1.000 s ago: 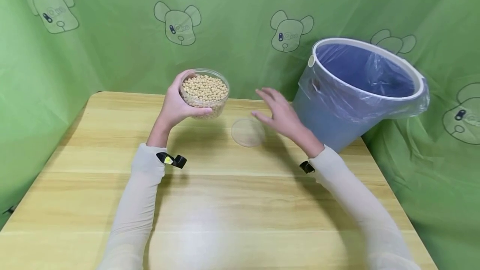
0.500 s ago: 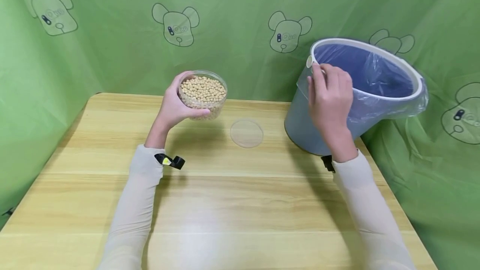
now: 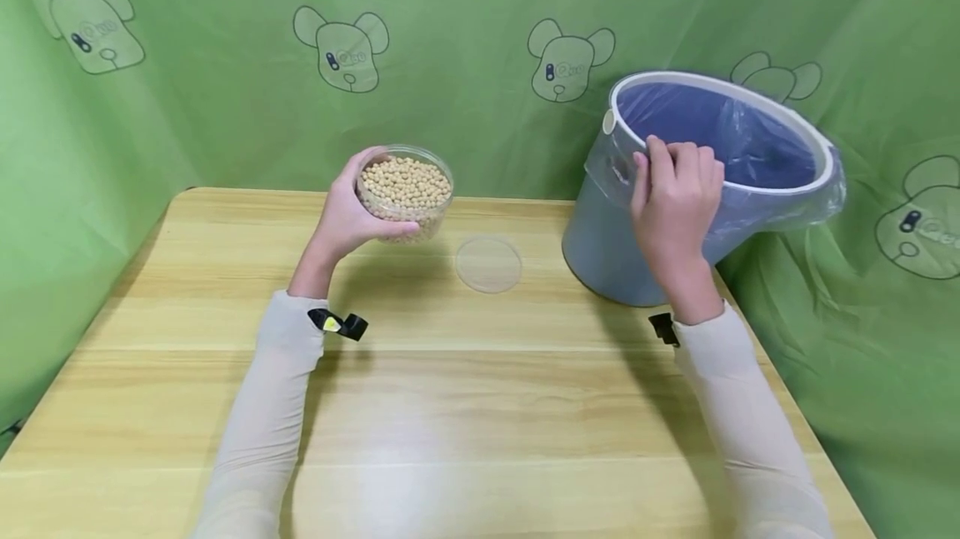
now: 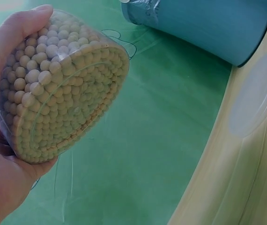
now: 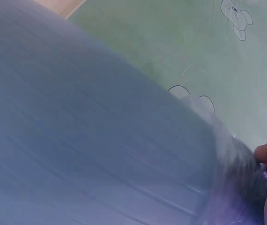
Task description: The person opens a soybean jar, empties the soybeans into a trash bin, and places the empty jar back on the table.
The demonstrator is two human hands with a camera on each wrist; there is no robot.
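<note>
At the eleven o'clock side of the wooden counter (image 3: pixel 465 406) in the head view, the left hand (image 3: pixel 347 218) is wrapped around a clear tub of soybeans (image 3: pixel 406 191), lidless and held above the surface, while its round clear lid (image 3: pixel 489 264) lies flat at twelve o'clock. Toward two o'clock the right hand (image 3: pixel 675 202) curls its fingers over the near rim of a blue bin (image 3: pixel 600 247) lined with a plastic bag (image 3: pixel 750 139), the bin tipped toward the person. The left wrist view shows the tub (image 4: pixel 63 98) tilted in the palm, the lid (image 4: pixel 255 93) and bin (image 4: pixel 208 23) beyond. The right wrist view is filled by the blurred bin wall (image 5: pixel 91 140), a fingertip at its edge. The step in hand looks like steadying the bin; next likely calls for bringing the tub over its mouth. No writing is readable anywhere.
</note>
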